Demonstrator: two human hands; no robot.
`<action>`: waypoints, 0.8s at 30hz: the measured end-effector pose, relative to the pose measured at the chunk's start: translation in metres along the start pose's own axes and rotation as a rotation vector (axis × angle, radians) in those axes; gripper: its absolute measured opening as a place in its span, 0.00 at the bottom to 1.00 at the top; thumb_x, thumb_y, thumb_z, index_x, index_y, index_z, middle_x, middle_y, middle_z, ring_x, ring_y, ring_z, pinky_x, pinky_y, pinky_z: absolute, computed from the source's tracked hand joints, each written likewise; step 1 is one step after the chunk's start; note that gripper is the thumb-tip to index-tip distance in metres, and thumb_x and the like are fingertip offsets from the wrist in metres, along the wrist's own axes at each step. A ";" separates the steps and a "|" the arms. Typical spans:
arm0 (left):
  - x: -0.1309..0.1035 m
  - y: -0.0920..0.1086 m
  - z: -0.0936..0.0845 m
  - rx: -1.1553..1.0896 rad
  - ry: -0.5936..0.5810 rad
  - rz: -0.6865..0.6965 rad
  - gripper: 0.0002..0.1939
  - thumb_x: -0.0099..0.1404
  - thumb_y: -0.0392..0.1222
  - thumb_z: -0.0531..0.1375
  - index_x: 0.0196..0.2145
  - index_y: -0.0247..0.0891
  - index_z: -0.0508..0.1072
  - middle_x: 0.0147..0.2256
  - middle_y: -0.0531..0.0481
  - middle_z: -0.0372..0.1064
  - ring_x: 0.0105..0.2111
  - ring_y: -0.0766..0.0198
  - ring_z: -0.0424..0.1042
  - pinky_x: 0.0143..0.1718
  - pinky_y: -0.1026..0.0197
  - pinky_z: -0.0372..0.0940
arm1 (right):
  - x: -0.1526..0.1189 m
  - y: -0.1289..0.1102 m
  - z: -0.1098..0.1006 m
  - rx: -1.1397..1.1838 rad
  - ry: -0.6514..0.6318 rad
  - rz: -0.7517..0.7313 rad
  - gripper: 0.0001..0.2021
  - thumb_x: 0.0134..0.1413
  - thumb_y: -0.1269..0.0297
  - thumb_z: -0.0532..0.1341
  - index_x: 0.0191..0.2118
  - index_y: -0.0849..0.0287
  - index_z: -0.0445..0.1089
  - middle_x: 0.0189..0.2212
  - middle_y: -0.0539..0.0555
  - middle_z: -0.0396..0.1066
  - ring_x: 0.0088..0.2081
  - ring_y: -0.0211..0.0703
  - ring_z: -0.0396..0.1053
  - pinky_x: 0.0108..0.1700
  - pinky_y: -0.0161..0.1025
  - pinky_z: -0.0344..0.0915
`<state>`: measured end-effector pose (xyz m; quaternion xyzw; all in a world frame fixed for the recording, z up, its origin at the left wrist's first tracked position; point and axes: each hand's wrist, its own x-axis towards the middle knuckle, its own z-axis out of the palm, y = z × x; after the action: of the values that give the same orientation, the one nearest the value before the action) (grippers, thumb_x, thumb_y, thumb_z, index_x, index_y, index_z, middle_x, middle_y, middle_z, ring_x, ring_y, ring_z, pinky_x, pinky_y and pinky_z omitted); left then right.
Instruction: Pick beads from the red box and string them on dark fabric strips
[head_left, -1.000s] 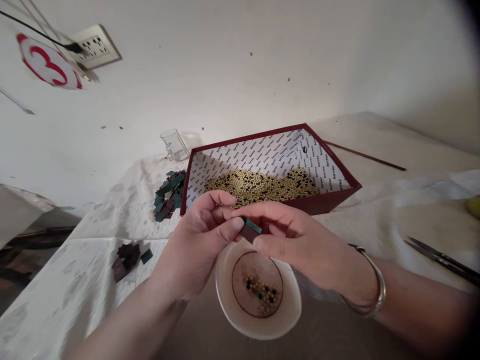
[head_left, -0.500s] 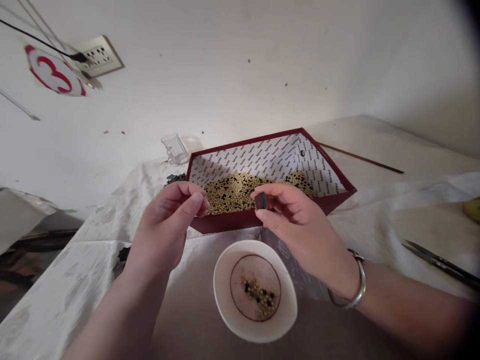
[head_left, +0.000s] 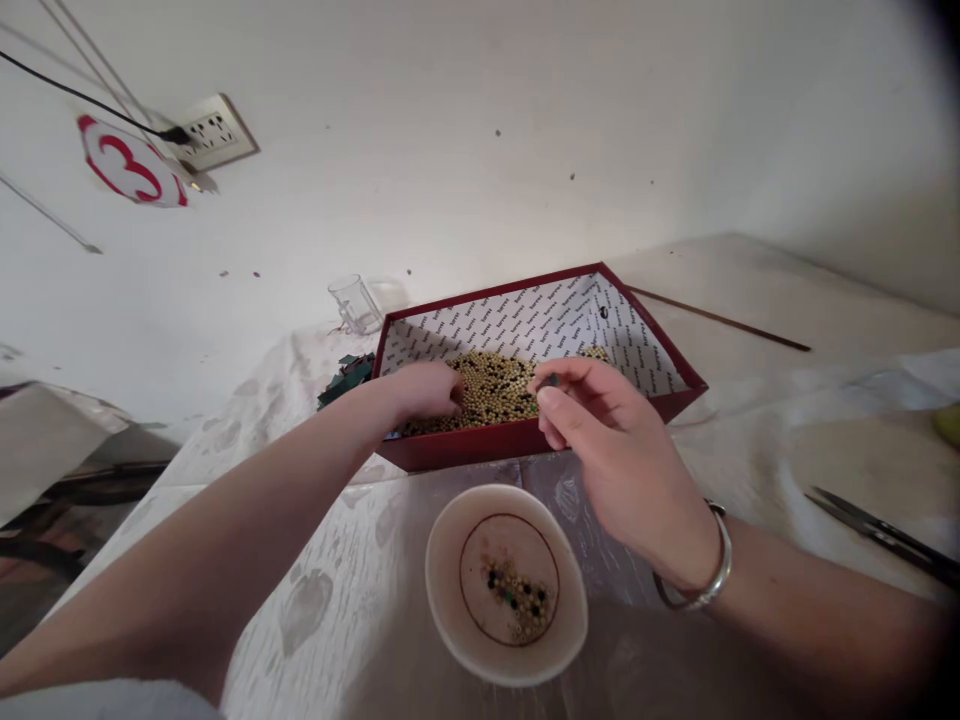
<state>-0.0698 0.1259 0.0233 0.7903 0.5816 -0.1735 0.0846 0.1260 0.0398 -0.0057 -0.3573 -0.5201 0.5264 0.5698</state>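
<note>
My left hand (head_left: 431,391) reaches over the near left wall of a dark red box (head_left: 472,444), its fingers curled down at the beads (head_left: 495,385). Whether it grips any bead is hidden. The beads are pale gold and black and cover the box's floor. Over the box's front edge, my right hand (head_left: 600,425) pinches a small dark green piece (head_left: 550,381) between thumb and forefinger; most of it is covered by the fingers. Below both hands stands a white bowl (head_left: 442,570) with some gold, black and green beads in its bottom.
Left of the box lies a pile of dark green pieces (head_left: 349,378), with a clear glass mug (head_left: 356,305) behind it. Scissors (head_left: 877,530) lie at the right, and a thin brown stick (head_left: 720,318) lies behind. A patterned white cloth (head_left: 300,590) covers the table.
My left hand has moved forward and right, down into the box. My right hand has shifted slightly right, turning the small green piece so that less of it shows.
</note>
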 end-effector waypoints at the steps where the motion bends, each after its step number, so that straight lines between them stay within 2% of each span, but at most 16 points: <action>1: 0.003 0.001 0.003 0.030 -0.022 -0.008 0.14 0.49 0.42 0.59 0.35 0.37 0.75 0.32 0.45 0.73 0.31 0.57 0.70 0.32 0.60 0.61 | 0.001 0.000 0.000 0.018 -0.001 0.003 0.12 0.51 0.57 0.61 0.40 0.55 0.66 0.30 0.48 0.65 0.29 0.35 0.61 0.32 0.36 0.60; 9: 0.001 0.005 0.013 0.119 -0.118 -0.053 0.11 0.48 0.43 0.59 0.29 0.37 0.75 0.27 0.44 0.72 0.28 0.58 0.69 0.30 0.61 0.62 | 0.004 -0.002 -0.001 0.077 -0.031 0.039 0.12 0.50 0.57 0.61 0.40 0.55 0.67 0.28 0.48 0.65 0.28 0.34 0.60 0.29 0.34 0.59; 18: -0.003 0.011 0.013 0.138 -0.112 -0.086 0.10 0.49 0.40 0.57 0.29 0.35 0.74 0.29 0.41 0.72 0.29 0.56 0.70 0.31 0.59 0.63 | 0.002 -0.004 0.001 0.155 -0.070 0.049 0.13 0.50 0.57 0.61 0.41 0.56 0.67 0.27 0.48 0.64 0.26 0.33 0.59 0.26 0.34 0.58; 24: -0.006 0.011 0.012 0.132 -0.104 -0.109 0.11 0.48 0.43 0.59 0.29 0.36 0.74 0.28 0.42 0.72 0.30 0.57 0.71 0.31 0.60 0.63 | 0.002 -0.006 0.000 0.176 -0.096 0.080 0.13 0.50 0.57 0.61 0.41 0.57 0.67 0.27 0.48 0.64 0.25 0.33 0.59 0.26 0.33 0.58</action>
<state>-0.0626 0.1136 0.0139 0.7512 0.6059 -0.2564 0.0527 0.1267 0.0408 0.0005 -0.3009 -0.4841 0.6089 0.5517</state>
